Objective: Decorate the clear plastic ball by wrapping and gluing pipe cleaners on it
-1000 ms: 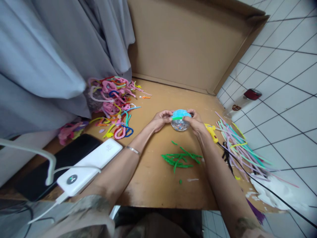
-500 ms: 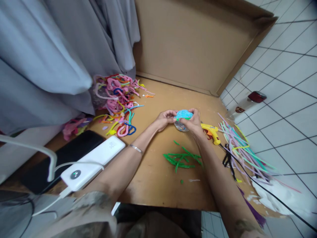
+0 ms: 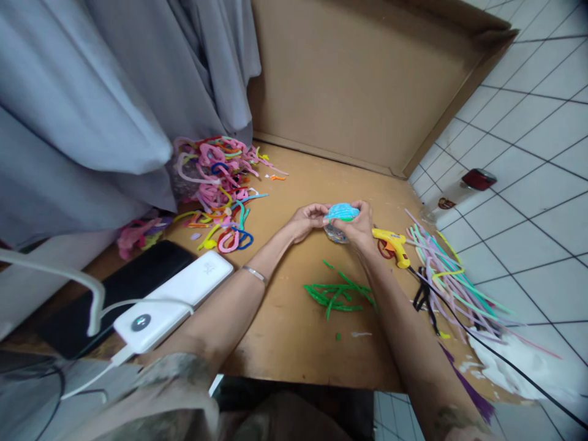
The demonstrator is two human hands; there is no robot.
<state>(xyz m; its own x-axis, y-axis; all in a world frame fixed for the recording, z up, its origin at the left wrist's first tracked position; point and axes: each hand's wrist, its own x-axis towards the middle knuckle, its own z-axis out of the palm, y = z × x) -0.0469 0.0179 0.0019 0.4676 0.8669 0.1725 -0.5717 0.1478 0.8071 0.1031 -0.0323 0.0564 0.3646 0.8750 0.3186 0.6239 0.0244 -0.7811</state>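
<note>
A round object [image 3: 343, 211] sits over the middle of the table, its domed top wrapped in light blue pipe cleaner. Below that runs a green pipe-cleaner strip [image 3: 345, 218], and the lower part looks clear and shiny. My right hand [image 3: 362, 222] wraps its right side, thumb across the front on the green strip. At the left edge, my left hand [image 3: 311, 220] is closed, fingertips pinched against the object near the strip's end. Cut green pipe-cleaner pieces [image 3: 337, 297] lie nearer me, between my forearms.
Right of my right hand lies a yellow glue gun [image 3: 392, 245] with a black cord, beside a bundle of pastel pipe cleaners [image 3: 441, 275]. A white power bank [image 3: 174, 300] and dark phone-like slab [image 3: 160, 263] are at left. Tangled pipe cleaners [image 3: 220, 177] lie behind; cardboard [image 3: 358, 79] stands at the back.
Almost nothing differs. Both hands keep their hold on the round object, and the whole view has shifted very slightly.
</note>
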